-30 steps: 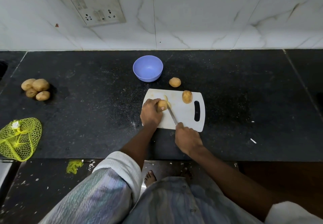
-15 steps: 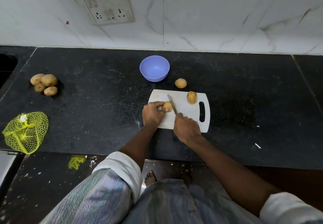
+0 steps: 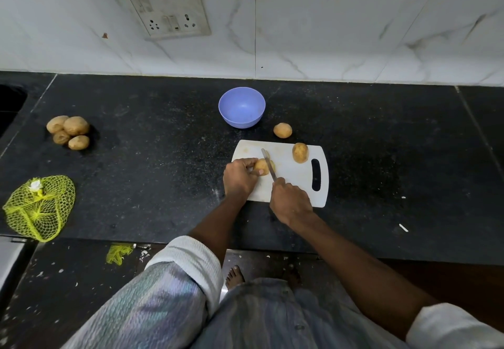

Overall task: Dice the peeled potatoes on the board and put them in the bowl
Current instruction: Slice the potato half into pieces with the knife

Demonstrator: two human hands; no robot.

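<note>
A white cutting board (image 3: 289, 185) lies on the black counter. My left hand (image 3: 239, 177) grips a small potato (image 3: 261, 166) on the board's left part. My right hand (image 3: 290, 202) grips a knife (image 3: 268, 165) whose blade lies across that potato's right side. A second potato (image 3: 300, 152) sits near the board's far right, beside the handle slot. A third potato (image 3: 282, 130) rests on the counter just beyond the board. An empty blue bowl (image 3: 241, 107) stands behind the board.
Several more potatoes (image 3: 68, 132) are heaped at the counter's left. A yellow mesh bag (image 3: 38, 207) lies at the front left edge. A socket plate (image 3: 163, 7) is on the tiled wall. The counter's front edge runs just below my hands.
The knife has moved forward across the potato, its tip now further from me and my right hand closer to the board. My left hand keeps hold of the potato.
</note>
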